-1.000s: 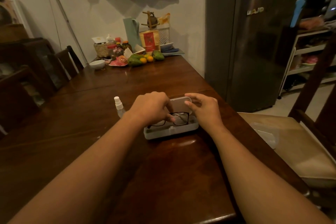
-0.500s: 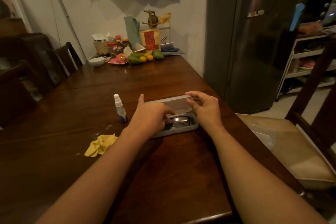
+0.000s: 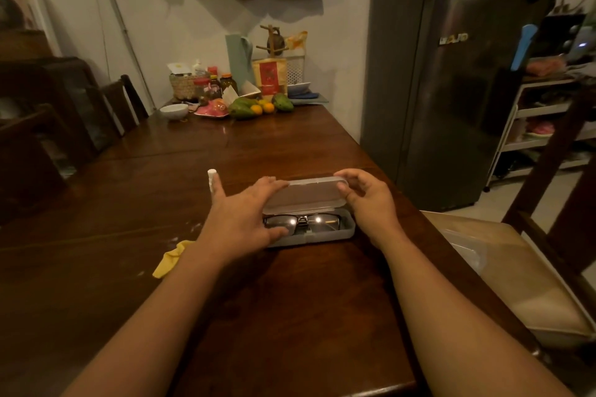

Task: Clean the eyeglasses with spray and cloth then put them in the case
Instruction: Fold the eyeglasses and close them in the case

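Head view: eyeglasses point(image 3: 301, 222) lie in case point(image 3: 322, 237) (lid point(image 3: 306, 195) up).

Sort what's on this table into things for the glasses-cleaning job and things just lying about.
For the job:
eyeglasses, lying in the open case
spray bottle, mostly hidden behind the left hand
yellow cloth
right hand, pinching the end of the case's lid

Just lying about:
fruit
white bowl
small basket with jars beside it
fridge
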